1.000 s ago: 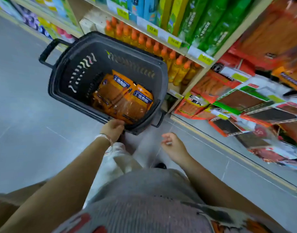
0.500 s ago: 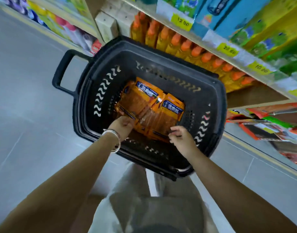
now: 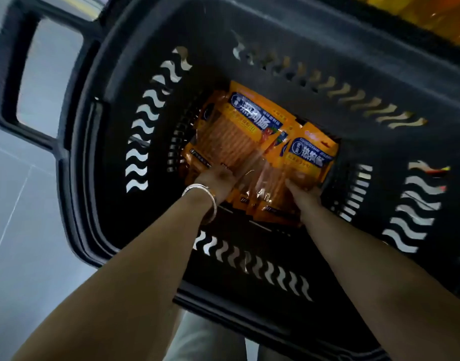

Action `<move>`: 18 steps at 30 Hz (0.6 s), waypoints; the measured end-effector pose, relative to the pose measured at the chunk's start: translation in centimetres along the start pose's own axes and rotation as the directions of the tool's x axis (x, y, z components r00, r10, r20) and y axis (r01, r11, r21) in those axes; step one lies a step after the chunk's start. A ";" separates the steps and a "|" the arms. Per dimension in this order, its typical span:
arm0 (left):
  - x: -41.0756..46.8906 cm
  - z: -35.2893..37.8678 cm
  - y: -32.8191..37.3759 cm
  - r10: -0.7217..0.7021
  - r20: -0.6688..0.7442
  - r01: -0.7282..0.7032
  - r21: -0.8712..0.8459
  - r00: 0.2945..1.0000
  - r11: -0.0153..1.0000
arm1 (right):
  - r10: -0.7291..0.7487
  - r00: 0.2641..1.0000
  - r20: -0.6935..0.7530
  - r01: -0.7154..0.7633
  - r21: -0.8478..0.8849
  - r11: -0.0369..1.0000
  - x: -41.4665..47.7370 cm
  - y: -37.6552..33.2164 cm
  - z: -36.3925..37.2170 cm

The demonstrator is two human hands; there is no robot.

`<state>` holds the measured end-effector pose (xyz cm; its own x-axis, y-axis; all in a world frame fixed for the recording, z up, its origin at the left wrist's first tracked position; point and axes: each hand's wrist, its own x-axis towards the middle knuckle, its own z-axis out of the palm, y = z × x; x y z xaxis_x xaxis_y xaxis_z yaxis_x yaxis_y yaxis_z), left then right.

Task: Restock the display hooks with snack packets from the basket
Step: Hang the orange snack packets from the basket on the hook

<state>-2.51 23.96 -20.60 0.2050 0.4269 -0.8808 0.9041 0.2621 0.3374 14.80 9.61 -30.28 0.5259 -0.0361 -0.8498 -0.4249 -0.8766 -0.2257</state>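
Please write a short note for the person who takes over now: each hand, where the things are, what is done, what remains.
Left hand: inside the basket, on the near edge of the snack packets; grip unclear.
Right hand: on the right pile's near edge; grip unclear.
Packets: two overlapping piles on the basket floor.
Done: no packet lifted out.
To do: lift packets, hang them on the hooks, which are out of view.

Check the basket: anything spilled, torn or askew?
Nothing stands out. The packets lie in a loose overlapping pile on the basket floor, apparently intact; the left hand and right hand touch their near ends.
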 end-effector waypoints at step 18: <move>-0.8 -0.1 -0.5 0.031 0.075 -0.009 -0.278 0.997 0.960 | -0.102 0.911 0.399 -0.080 0.413 0.907 -9.3 -0.1 -2.4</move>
<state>-3.16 23.59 -20.05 0.2609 0.3684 -0.8923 0.7621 0.4887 0.4246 11.66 8.86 -21.21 0.2286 0.2477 -0.9415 -0.7317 -0.5941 -0.3340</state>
